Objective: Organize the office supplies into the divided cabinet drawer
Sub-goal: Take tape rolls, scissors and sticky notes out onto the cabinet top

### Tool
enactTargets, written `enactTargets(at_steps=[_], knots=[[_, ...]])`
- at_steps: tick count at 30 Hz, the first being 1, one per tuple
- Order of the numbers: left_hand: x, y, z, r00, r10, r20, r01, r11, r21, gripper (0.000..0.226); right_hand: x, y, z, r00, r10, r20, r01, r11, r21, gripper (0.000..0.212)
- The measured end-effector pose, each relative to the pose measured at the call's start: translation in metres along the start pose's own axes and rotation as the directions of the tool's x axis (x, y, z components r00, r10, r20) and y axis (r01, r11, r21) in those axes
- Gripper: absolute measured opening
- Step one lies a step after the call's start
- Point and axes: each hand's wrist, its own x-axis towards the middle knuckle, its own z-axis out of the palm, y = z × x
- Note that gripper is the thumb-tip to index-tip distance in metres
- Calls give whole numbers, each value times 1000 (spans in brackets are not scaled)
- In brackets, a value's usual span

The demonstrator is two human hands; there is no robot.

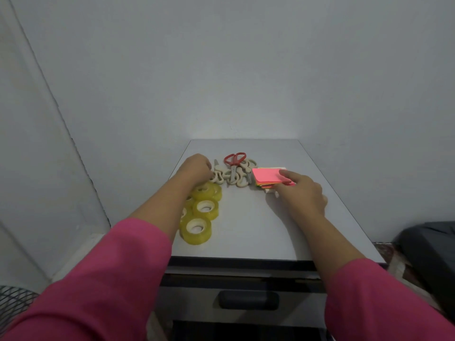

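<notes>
a plain pale wall is seen behind a grey cabinet whose flat top (pixel 246 230) serves as the counter. below its front edge a drawer with a dark handle (pixel 248 300) is seen, slid in. both arms are covered by pink sleeves (pixel 98 279). yellow tape rolls (pixel 200 214) are clustered on the counter's left side, partly hidden under the left forearm. the left hand (pixel 195 171) is curled at the cream scissors (pixel 221 177); whether they are gripped cannot be told. the right hand (pixel 304 194) is laid on a stack of sticky notes (pixel 267 177), pink on top, its forefinger stretched across it. red-handled scissors (pixel 234 163) are lying among the cream ones, between both hands.
</notes>
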Motion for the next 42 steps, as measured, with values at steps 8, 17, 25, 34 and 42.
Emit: enactTargets(at_steps=[8, 17, 25, 34, 42], knots=[[3, -2, 3, 999, 46, -15, -47, 997, -60, 24, 2, 3, 3, 999, -11, -30, 11, 1000, 19, 33], [-8, -5, 0, 996, 54, -66, -64, 985, -160, 25, 3, 4, 4, 999, -14, -42, 14, 1000, 12, 35], [-30, 1, 2, 990, 29, -137, -57, 977, -204, 35, -1, 3, 2, 998, -22, -65, 25, 999, 42, 45], [-87, 23, 12, 974, 152, -167, -182, 966, -183, 36, -33, 1, -8, 968, -238, -83, 241, 970, 18, 36], [-184, 25, 28, 849, 365, -383, -500, 789, -356, 22, -101, 11, -19, 882, -435, -179, 453, 888, 73, 27]])
